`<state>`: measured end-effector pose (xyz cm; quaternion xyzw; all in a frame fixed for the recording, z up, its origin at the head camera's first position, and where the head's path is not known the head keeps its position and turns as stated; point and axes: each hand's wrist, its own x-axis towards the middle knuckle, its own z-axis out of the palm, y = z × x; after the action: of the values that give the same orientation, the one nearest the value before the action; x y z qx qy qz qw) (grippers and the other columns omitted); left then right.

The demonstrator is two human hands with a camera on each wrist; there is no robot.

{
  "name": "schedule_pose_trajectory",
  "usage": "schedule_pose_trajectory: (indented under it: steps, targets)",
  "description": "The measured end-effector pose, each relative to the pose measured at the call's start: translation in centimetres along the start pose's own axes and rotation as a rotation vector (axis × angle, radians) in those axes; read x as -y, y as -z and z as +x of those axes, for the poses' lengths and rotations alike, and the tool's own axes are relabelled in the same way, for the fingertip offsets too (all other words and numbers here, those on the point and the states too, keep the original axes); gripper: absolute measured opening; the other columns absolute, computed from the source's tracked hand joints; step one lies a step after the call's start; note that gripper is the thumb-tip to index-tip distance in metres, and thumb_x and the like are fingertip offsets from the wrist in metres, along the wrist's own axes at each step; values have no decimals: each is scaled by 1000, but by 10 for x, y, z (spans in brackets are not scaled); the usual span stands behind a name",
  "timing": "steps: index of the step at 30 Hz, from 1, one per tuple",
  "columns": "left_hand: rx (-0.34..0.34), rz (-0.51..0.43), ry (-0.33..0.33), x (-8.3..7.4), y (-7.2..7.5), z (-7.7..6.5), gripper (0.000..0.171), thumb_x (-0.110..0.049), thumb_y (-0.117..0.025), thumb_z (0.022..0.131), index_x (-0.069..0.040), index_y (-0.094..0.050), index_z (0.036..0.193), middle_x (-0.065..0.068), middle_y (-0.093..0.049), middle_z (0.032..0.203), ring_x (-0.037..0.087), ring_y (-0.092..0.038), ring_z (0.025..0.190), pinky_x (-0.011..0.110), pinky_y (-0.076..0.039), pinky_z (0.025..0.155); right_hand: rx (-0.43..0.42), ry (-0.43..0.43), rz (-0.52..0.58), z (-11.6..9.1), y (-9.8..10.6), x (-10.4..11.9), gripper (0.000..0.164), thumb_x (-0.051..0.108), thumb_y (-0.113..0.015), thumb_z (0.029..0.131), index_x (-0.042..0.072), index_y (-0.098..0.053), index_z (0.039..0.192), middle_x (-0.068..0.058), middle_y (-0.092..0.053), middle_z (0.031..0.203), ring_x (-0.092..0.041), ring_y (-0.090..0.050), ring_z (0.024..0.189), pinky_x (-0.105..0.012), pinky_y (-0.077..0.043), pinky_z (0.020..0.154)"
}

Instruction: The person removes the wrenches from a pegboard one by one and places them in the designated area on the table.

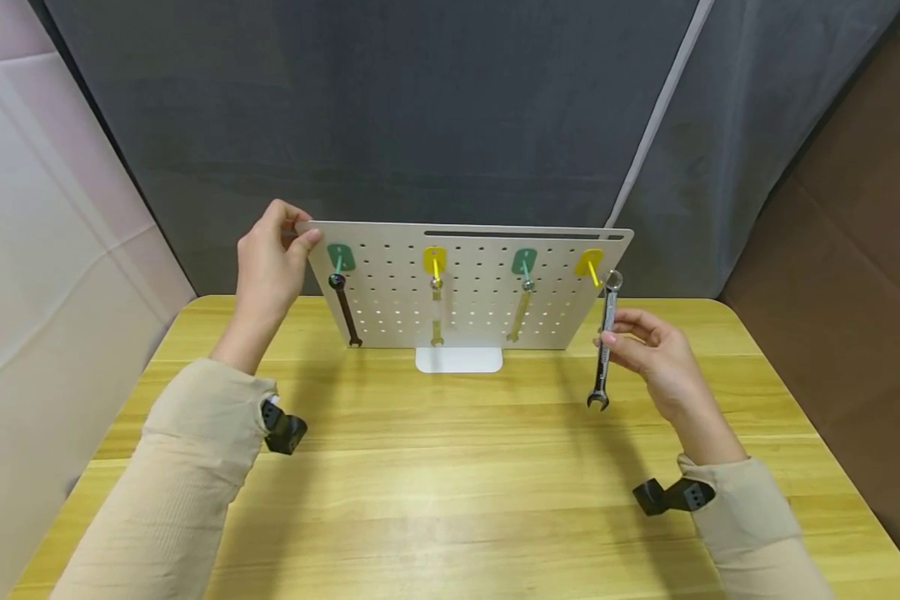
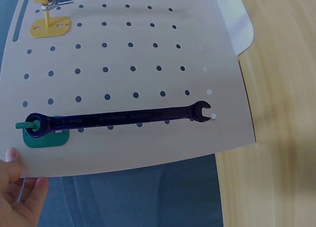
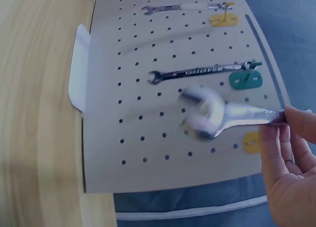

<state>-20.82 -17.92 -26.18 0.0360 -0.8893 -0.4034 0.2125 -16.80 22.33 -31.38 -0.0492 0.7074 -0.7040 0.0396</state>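
My left hand (image 1: 272,265) pinches the top left corner of a white pegboard (image 1: 401,325) between thumb and fingers. In my right hand (image 1: 663,367) is a silver combination wrench (image 1: 607,333), pinched by the shaft, open end down. Its ring end is beside the rightmost yellow hook (image 1: 589,265). A dark purple wrench (image 2: 123,118) hangs by its ring from the left green hook (image 2: 47,138). Two silver wrenches hang on the middle hooks: one wrench (image 3: 187,7) on yellow, the other wrench (image 3: 197,71) on green. The right wrist view hides the held wrench's ring end.
The pegboard stands on a wooden table (image 1: 420,467) near its far edge, with a white foot plate (image 1: 459,361) in front. Behind it hangs a dark grey cloth (image 1: 382,108). A pale cloth wall (image 1: 60,208) is at left, a brown one (image 1: 840,233) at right.
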Motion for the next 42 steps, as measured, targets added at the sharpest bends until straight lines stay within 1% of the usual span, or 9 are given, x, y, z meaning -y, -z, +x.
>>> schedule_pose_trajectory:
  steps: [6, 13, 19, 22, 24, 27, 33, 39, 42]
  targets:
    - [-4, 4, -5, 0, 0, 0, 25, -17, -52, 97, 2, -50, 114, 20, -60, 115, 30, -55, 99, 37, -44, 82, -29, -34, -53, 2, 13, -10, 18, 7, -62, 92, 22, -59, 100, 14, -62, 87, 2, -65, 83, -14, -52, 79]
    - [-11, 6, -11, 0, 0, 1, 24, -16, -53, 97, 2, -50, 113, 21, -60, 114, 30, -56, 100, 38, -45, 82, -61, -81, -14, 8, 31, -26, 16, 8, -63, 91, 22, -60, 97, 14, -63, 85, 2, -65, 81, -13, -52, 76]
    - [-10, 4, -6, 0, 0, 1, 24, -16, -53, 97, 2, -50, 113, 20, -60, 115, 30, -56, 102, 40, -45, 85, -107, -147, -43, 13, 45, -42, 15, 9, -62, 92, 21, -58, 99, 16, -62, 81, 3, -65, 78, -13, -52, 73]
    - [-9, 5, -3, 1, 0, 1, 24, -16, -53, 97, 2, -50, 113, 20, -60, 115, 30, -55, 101, 40, -45, 84, -123, -186, -46, 16, 51, -52, 16, 8, -62, 92, 17, -57, 103, 16, -62, 80, 2, -65, 76, -14, -53, 73]
    - [-9, 7, -5, 1, 0, 1, 24, -16, -53, 97, 2, -50, 113, 20, -60, 115, 30, -55, 100, 39, -45, 83, -127, -210, -65, 19, 55, -59, 19, 7, -61, 93, 12, -55, 110, 17, -62, 79, 3, -64, 75, -14, -53, 73]
    - [-12, 9, -12, 1, -1, 2, 24, -16, -53, 97, 2, -50, 113, 20, -60, 115, 30, -56, 100, 39, -45, 83, -127, -246, -102, 22, 60, -68, 30, 8, -60, 93, 2, -51, 122, 19, -62, 78, 4, -64, 75, -14, -53, 74]
    - [-9, 7, -13, 1, 0, 2, 24, -15, -52, 97, 2, -50, 114, 21, -60, 116, 31, -56, 101, 40, -46, 84, -126, -326, -169, 25, 66, -83, 41, 10, -60, 93, -2, -49, 131, 23, -63, 76, 5, -62, 74, -15, -52, 73]
    - [-4, 4, -10, 1, -1, 2, 24, -15, -52, 97, 2, -50, 114, 21, -59, 116, 30, -55, 101, 39, -45, 84, -101, -375, -185, 27, 67, -94, 57, 6, -58, 93, -11, -33, 141, 24, -62, 75, 6, -62, 72, -14, -51, 71]
    - [-6, 4, -9, 1, -1, 2, 24, -15, -52, 97, 2, -50, 114, 21, -60, 116, 30, -55, 100, 40, -45, 84, -97, -400, -182, 28, 67, -99, 60, 1, -58, 91, -12, -30, 143, 24, -61, 76, 6, -61, 72, -14, -51, 70]
